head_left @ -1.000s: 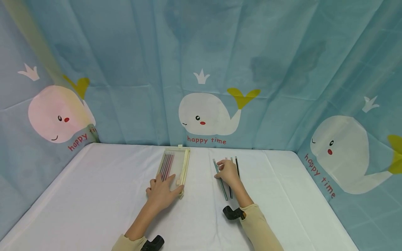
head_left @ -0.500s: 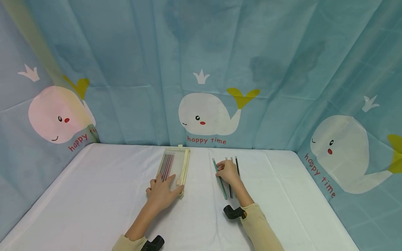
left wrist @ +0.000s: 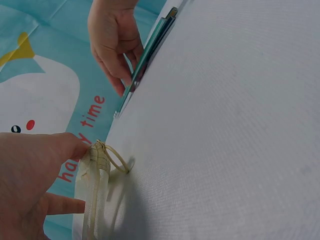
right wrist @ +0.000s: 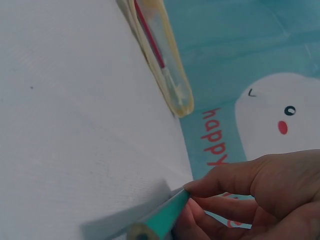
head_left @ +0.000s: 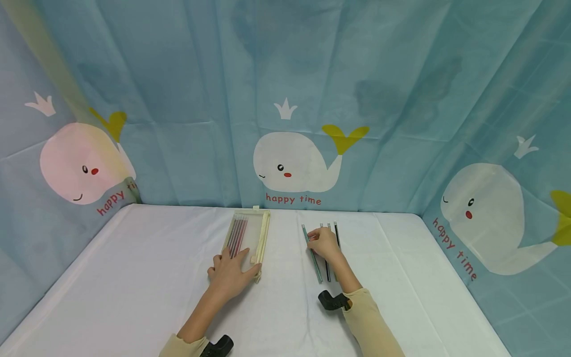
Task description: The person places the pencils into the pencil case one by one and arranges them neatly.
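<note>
A see-through pencil case with pale yellow trim lies at the middle left, several pencils inside along its left side. My left hand rests spread over its near part. The left wrist view shows that thumb at the zipper end, beside a small cord loop. To the right, my right hand pinches a green pencil between thumb and fingers; its blunt near end faces the right wrist camera. Dark pencils lie beside it, partly hidden under the hand.
A white cloth covers the table. Behind it hangs a blue curtain printed with whales, meeting the table's back edge. Black wrist mounts sit at both cuffs. A black pencil is rightmost in the row.
The right thumb and fingers have drawn together on the green pencil, which has shifted slightly left and away. The left hand and the case have stayed in place.
</note>
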{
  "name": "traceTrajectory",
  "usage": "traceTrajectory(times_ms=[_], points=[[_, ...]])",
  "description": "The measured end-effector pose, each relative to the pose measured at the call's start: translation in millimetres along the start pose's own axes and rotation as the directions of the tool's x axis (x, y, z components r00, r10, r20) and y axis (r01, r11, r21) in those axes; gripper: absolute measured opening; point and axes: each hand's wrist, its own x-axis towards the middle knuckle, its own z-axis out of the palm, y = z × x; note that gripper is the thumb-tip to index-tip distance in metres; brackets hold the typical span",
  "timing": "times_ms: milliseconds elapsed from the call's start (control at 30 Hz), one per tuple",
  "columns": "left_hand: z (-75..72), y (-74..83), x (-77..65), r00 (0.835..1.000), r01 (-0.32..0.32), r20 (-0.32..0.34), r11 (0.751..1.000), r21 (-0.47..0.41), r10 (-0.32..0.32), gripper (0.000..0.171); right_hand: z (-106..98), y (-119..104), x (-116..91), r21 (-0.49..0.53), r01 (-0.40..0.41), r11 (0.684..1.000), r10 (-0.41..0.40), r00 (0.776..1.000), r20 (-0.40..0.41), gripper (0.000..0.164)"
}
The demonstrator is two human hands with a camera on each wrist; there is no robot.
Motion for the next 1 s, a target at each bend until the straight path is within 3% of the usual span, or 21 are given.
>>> traceTrajectory(times_ms=[533, 1000], points=[[0.1, 0.1, -1.4, 1.0, -0.002, 0.001, 1.0, -0.004, 0.002, 0.067, -2.5, 0.7, 1.0, 0.159, -0.077, 0.984, 0.067, 0.995, 0.068, 0.034], [0.5, -0.5, -0.8, 1.0, -0.007, -0.002, 1.0, -0.004, 0.007, 0.068, -3.3, -3.6, 4.0, 0.316, -0.16, 0.935, 0.127, 0.984, 0.125, 0.036]])
